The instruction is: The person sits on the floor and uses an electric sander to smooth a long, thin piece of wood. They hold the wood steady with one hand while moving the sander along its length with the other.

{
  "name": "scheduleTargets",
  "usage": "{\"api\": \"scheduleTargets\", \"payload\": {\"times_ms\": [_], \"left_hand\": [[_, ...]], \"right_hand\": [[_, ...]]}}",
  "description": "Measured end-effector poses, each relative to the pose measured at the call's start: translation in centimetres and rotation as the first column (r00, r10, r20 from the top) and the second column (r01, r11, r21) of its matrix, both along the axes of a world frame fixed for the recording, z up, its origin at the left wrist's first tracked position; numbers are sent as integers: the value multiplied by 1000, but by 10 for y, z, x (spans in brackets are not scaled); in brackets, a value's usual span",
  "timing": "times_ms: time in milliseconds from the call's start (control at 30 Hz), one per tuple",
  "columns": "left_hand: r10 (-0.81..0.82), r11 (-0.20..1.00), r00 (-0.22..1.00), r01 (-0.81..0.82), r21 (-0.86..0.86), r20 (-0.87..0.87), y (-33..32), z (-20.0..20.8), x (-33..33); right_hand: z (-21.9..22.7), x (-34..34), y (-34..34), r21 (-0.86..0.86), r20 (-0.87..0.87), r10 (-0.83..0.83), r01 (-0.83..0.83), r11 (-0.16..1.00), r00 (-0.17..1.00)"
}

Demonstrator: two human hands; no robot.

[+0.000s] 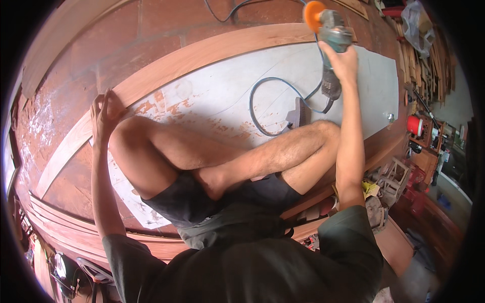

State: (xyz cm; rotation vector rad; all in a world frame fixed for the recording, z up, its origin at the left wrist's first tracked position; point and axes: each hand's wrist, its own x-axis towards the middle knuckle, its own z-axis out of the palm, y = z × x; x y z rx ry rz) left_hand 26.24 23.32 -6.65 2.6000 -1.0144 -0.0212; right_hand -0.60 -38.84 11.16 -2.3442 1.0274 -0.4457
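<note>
My right hand (343, 63) is wrapped round the body of a green and black angle grinder (335, 38), raised at the far right. The grinder carries an orange disc (314, 16) and looks slightly blurred. A long, pale brown wooden board (202, 55) runs from the near left to the far right, its shape bent by the lens. My left hand (104, 112) grips this board at the left, fingers curled over it beside my knee. The grinder's cord (251, 103) trails from its handle and loops over the white sheet (222, 93) before my crossed legs.
A dark grey block-like object (299, 113) lies on the sheet near my right knee. More boards (55, 40) lie at the far left and others (65, 219) at the near left. Stacked wood strips (411, 65), a clear plastic bag (418, 28) and a red container (415, 124) are at the right.
</note>
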Motion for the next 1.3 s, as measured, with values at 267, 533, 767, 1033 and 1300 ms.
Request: {"api": "scheduleTargets", "payload": {"times_ms": [267,533,767,1033,1300], "left_hand": [[18,996,999,-15,-87,38,-50,10,-6],[86,989,996,-88,-119,-16,-66,-5,-14],[83,990,996,-84,-116,-7,-81,6,-42],[64,990,992,-48,-134,112,-95,12,-45],[84,989,976,-57,-136,202,-103,3,-46]], "right_hand": [[-36,22,14,-84,-219,60,-81,993,974],[-71,45,-24,-84,-397,-56,25,996,916],[-84,40,-41,25,-364,14,-6,1000,931],[-104,35,-38,-53,-347,46,-68,996,937],[-89,57,41,22,-469,162,-173,985,868]]}}
